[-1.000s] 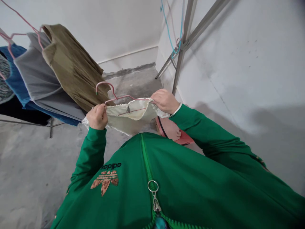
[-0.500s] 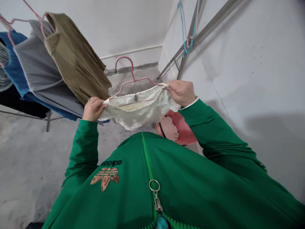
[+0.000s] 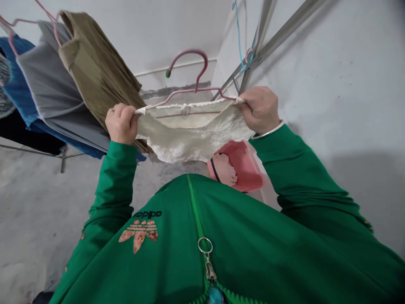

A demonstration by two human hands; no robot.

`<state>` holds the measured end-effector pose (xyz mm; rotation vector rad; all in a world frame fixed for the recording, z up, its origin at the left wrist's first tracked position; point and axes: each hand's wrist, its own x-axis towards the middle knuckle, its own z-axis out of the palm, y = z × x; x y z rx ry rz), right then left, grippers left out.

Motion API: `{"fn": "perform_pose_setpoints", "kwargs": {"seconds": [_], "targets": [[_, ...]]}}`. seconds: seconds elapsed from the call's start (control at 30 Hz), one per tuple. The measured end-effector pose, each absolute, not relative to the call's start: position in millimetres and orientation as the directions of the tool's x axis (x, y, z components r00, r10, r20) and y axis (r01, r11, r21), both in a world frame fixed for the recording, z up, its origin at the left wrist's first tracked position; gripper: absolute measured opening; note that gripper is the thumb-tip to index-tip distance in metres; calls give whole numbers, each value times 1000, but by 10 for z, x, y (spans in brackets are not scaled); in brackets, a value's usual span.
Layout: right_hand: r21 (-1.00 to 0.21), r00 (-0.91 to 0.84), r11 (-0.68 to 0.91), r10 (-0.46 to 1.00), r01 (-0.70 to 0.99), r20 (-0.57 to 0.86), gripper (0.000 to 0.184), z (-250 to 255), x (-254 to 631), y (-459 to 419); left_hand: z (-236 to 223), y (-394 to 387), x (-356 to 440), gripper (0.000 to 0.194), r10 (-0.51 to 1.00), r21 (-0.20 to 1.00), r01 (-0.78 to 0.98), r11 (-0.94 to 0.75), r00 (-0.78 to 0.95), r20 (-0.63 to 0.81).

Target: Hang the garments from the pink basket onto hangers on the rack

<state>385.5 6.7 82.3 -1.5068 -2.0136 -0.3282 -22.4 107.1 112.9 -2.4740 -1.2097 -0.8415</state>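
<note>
White lace-trimmed underpants (image 3: 190,143) are stretched wide between my two hands, their waistband around a pink hanger (image 3: 196,86). My left hand (image 3: 122,123) is closed on the left corner of the waistband. At the other corner, my right hand (image 3: 261,109) pinches the fabric by the hanger's end. The hanger's hook points up and curls left, with a green tip. Its lower bar shows inside the waist opening. Both hanger ends are hidden by cloth and fingers.
To the left hang an olive garment (image 3: 95,63), a grey one (image 3: 53,80) and a blue one (image 3: 19,88). A metal rack (image 3: 284,38) with a blue hanger (image 3: 243,63) leans at the right wall. Below sits a pink basin (image 3: 245,169) with cloth.
Both hands have lifted the underpants and hanger, shifting them slightly right. The hands are farther apart and the waistband is stretched wider. More of the pink basin shows.
</note>
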Motion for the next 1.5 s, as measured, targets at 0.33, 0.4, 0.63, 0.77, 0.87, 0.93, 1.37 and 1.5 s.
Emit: {"fn": "perform_pose_setpoints", "kwargs": {"seconds": [0.33,0.4,0.63,0.77,0.87,0.93,1.37,1.5], "targets": [[-355,-236,433,845,828,480,45,785,3869,-67,1105,1191,-188,32,664,73,759,-647,513,544],[-555,-282,424,902,715,325,47,852,3858,-118,1113,1194,-190,32,640,51,741,-669,541,545],[-955,-353,-27,926,296,-136,48,1027,3647,-398,1070,1178,-216,25,642,90,713,-695,560,524],[-977,-287,-188,935,100,-210,42,1125,3507,-502,1016,1137,-266,23,682,143,732,-666,519,516],[-970,-280,-242,930,19,-238,37,1236,3425,-485,960,1046,-319,25,707,214,765,-607,397,585],[-968,-268,-250,933,-7,-239,37,1313,3367,-439,894,925,-352,24,712,288,762,-580,303,633],[-984,-65,178,982,-19,179,32,1726,2472,494,107,-126,-347,24,866,647,575,-501,327,380],[-930,10,358,933,77,360,26,1788,2053,1071,81,-191,-529,28,874,654,581,-485,311,373]]}}
